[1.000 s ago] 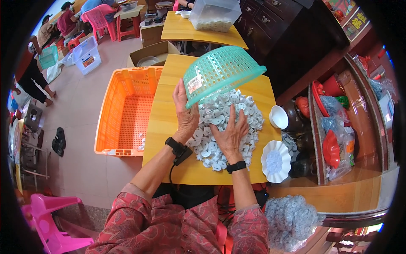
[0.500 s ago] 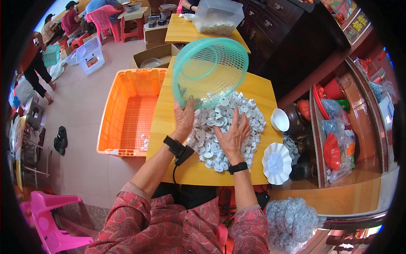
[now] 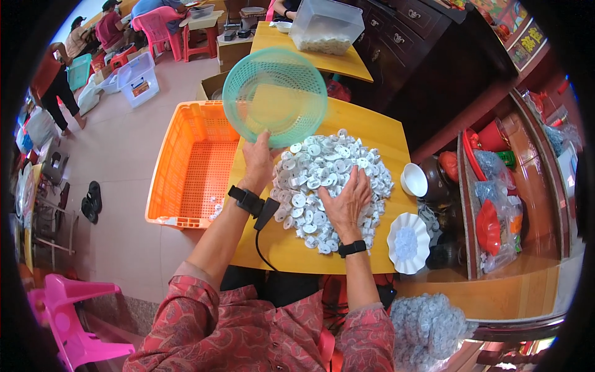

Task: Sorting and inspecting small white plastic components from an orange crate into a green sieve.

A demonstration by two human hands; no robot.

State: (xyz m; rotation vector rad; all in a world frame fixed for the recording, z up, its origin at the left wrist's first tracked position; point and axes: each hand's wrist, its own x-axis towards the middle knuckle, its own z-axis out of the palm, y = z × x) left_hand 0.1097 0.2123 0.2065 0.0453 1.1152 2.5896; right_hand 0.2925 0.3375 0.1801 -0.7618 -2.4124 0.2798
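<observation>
My left hand [image 3: 258, 162] grips the lower rim of a round green plastic mesh basket [image 3: 233, 93], which it holds tilted above the table's far left part. Nothing is visible inside the basket. A large heap of small white plastic parts [image 3: 310, 214], many with round slotted faces, covers the middle of the yellow table [image 3: 263, 254]. My right hand [image 3: 348, 201] rests on the heap's right side with its fingers spread, and it grasps nothing that I can see. Both wrists wear black straps.
An orange crate [image 3: 162, 167] with a few white bits stands left of the table. On the right are a white bowl [image 3: 414, 180] and a fluted white dish [image 3: 423, 243] of small pale pieces. Behind, a clear bin [image 3: 328, 25] sits on another yellow table. Several people sit or stand far left.
The green basket has moved left, away from the heap, and turned so its round bottom shows more fully. The grey pieces seen in it before are gone. My right hand stays on the heap.
</observation>
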